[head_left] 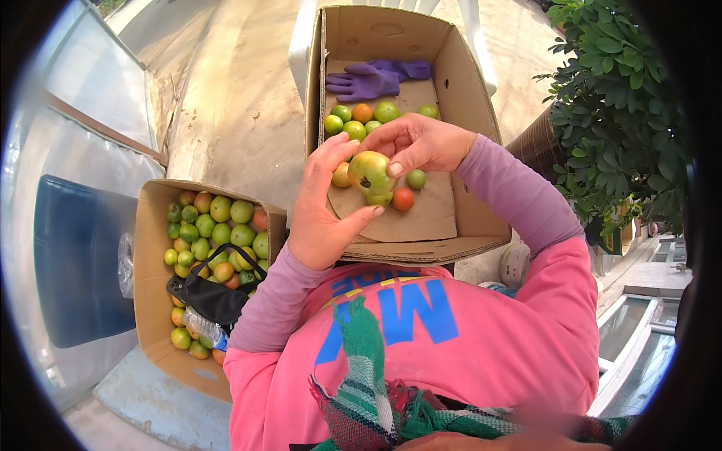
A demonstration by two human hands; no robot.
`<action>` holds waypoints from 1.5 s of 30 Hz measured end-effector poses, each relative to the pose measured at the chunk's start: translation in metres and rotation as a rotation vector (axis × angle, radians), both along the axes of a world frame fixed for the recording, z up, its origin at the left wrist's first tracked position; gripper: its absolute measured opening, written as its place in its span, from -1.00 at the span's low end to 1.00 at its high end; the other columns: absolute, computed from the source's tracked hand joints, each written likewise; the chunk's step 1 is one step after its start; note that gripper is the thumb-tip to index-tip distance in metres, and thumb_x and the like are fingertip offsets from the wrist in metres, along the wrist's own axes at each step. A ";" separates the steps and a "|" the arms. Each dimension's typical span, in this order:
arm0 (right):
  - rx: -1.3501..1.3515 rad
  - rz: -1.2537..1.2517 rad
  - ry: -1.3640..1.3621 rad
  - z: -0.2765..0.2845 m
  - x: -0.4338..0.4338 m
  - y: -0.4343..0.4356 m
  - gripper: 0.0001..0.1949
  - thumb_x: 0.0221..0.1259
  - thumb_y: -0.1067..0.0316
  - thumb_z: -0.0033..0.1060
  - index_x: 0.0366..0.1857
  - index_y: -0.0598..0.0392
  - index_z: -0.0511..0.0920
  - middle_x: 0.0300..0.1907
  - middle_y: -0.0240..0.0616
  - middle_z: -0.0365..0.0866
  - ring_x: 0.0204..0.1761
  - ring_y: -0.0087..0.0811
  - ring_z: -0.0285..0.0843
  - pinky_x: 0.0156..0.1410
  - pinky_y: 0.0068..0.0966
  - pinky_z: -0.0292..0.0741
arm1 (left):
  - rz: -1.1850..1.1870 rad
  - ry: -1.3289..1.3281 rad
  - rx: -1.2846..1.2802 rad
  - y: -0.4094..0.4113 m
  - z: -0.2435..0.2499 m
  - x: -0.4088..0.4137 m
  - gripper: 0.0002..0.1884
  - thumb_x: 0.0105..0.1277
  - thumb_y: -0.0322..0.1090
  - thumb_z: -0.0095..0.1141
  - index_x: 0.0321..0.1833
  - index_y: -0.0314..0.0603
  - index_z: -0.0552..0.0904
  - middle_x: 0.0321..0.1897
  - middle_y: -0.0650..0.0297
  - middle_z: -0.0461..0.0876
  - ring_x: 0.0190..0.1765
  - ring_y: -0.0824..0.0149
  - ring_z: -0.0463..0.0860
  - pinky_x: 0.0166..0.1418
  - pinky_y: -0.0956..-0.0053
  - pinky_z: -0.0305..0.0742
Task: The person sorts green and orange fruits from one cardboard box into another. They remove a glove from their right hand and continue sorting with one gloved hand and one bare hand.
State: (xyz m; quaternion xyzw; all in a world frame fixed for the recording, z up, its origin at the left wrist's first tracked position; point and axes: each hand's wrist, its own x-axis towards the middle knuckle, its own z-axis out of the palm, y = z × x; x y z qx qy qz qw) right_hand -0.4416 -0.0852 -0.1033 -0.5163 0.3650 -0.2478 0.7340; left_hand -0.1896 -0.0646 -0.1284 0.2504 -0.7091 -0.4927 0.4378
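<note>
A large green tomato (369,173) with a reddish blush is before me, above a cardboard box (479,186). My right hand (423,144) grips it from the right, thumb on its side. Spread around its left side is my left hand (324,208), fingers apart; whether its fingertips touch the fruit I cannot tell. Just under the large tomato shows part of a smaller green tomato (379,198). Close by on the box floor lie a red tomato (403,199) and a small green tomato (415,178). Several green and orange tomatoes (386,112) sit beyond my hands, partly hidden.
Purple rubber gloves (366,80) lie at the box's far end. To the left, a second cardboard box (149,270) holds several tomatoes, a black bag (211,299) and a plastic bottle (202,326). A leafy plant (615,124) stands right; a blue chair back (84,259) is far left.
</note>
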 end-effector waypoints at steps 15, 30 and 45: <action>-0.339 0.040 1.795 -0.093 -0.105 -0.059 -0.59 -0.10 0.39 0.62 -0.07 0.18 0.76 0.01 0.04 0.78 0.12 -0.06 0.76 0.23 -0.25 0.67 | -0.024 -0.076 -0.024 -0.004 -0.005 0.005 -0.61 0.17 -0.52 0.37 0.08 -0.24 0.62 0.37 0.05 0.49 0.45 0.13 0.45 0.55 0.24 0.29; -0.624 -0.225 1.156 -0.033 -0.045 -0.032 -0.79 0.13 0.41 0.45 -0.19 0.22 0.69 -0.35 0.04 0.74 -0.28 -0.08 0.73 -0.17 -0.22 0.60 | -0.029 -0.014 -0.060 -0.005 -0.005 0.008 -0.80 0.28 -0.47 0.33 -0.05 -0.23 0.68 0.21 0.10 0.64 0.32 0.13 0.58 0.46 0.27 0.38; -0.834 -0.224 0.662 -0.001 0.026 0.040 -0.81 0.25 0.46 0.39 -0.11 0.22 0.65 -0.45 -0.09 0.67 -0.45 -0.27 0.64 -0.25 -0.38 0.53 | 0.727 -0.694 -0.145 -0.046 -0.159 0.232 -0.80 0.43 -0.40 0.21 0.05 -0.23 0.64 -0.07 -0.01 0.68 -0.05 -0.02 0.71 0.08 0.22 0.61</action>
